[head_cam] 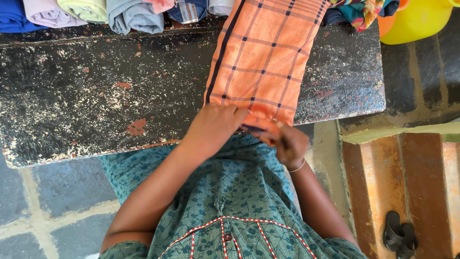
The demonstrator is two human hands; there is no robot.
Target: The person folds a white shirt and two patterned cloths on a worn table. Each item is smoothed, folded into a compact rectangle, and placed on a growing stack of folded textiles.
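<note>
1. Cloth (pixel 263 57), orange w/ dark checks, is lying folded lengthwise across slab (pixel 96 96), near end hanging off edge.
2. L hand (pixel 214 125) is pinching that end.
3. R hand (pixel 290 145) is gripping bunched corner, fingers curled.
4. Folded clothes (pixel 134 14) are lining slab's far side.

Head camera looks steeply down, close, over the worn dark table (pixel 96 96).

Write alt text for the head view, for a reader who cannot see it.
Both hands, left hand and right hand, grip the near end of an orange checked cloth lying across a worn black bench. Folded clothes line its far edge.
</note>
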